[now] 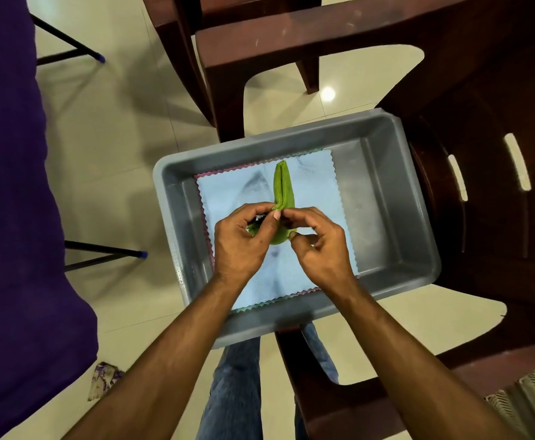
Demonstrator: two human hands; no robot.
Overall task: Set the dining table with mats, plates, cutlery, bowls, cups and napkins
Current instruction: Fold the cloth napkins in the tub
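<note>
From the head view, a grey plastic tub [386, 185] sits on a dark wooden chair [482, 217], over a pale tiled floor [117, 128]. A purple cloth [12, 185] covers the surface at the left, and a second wooden chair [260, 52] stands beyond the tub. Flat in the tub lies a light blue napkin [310, 185] with zigzag edges, with pink edges showing beneath it. Above it, the left hand [241, 246] and right hand [320, 249] both pinch a folded green napkin [282, 188] at its near end; its long axis runs away from the person, tapered tip pointing to the tub's far wall.
</note>
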